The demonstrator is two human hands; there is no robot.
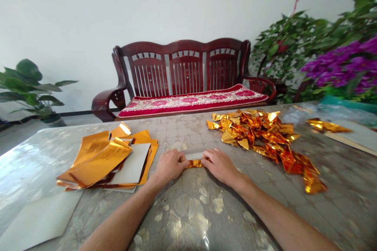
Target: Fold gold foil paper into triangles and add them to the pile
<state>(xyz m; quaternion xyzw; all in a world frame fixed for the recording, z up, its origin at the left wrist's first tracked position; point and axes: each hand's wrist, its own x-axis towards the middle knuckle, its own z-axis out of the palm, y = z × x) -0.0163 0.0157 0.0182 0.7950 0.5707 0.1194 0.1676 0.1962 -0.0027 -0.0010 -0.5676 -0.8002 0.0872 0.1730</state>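
Tabletop (182,211): biggest item, patterned, glossy, carries all the paper. Wooden sofa (187,45) beyond its far edge, red floral seat cover (191,101) on it. Potted plant (28,82) off to the left, purple flowers (344,66) at right.

Gold pile (256,129): crumpled-looking folded foil pieces, right of center, points every which way; pile as a whole trails toward the near right. Sheet stack (100,160) at left: gold and pale sheets, uneven, top gold ones curling, long edges slanting from near left to far right. Pale sheet (41,219) lies flat at the near left.

Left hand (172,163): pinched on the left end of the paper strip (195,163). Right hand (219,164): same on the right end. Fingers curled, thumbs toward each other.

Strip sits mid-tabletop, between stack and pile. Long axis left-right, roughly parallel to the sofa; ends point left and right, tips hidden by fingers. Gold band on the near side, pale band on the far side.
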